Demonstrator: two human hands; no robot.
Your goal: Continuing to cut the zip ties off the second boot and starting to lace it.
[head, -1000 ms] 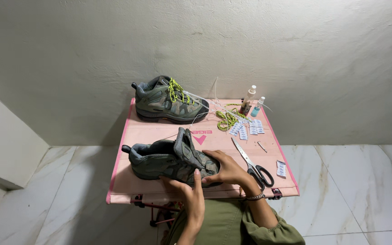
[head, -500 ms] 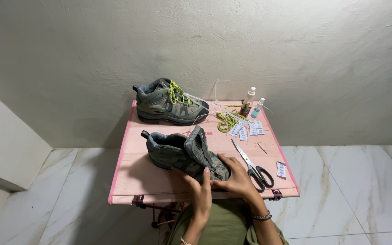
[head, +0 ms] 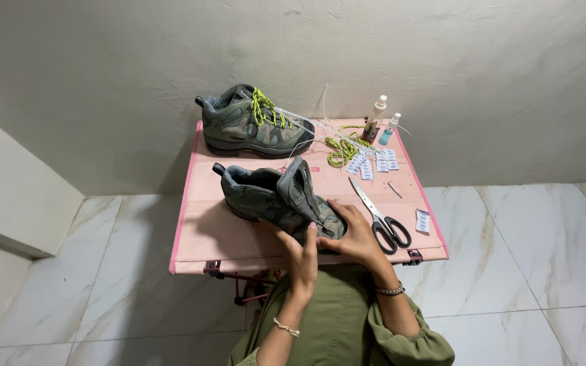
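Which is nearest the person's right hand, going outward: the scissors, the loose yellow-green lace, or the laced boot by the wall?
From the right hand:
1. Scissors, just to its right.
2. Loose yellow-green lace, farther back, mid-table.
3. Laced boot, back-left corner by the wall.

Both forearms reach forward from the near edge, wrists braceleted. The left hand point(head: 301, 252) and right hand point(head: 350, 234) sit side by side, fingers curled in a closed grip.
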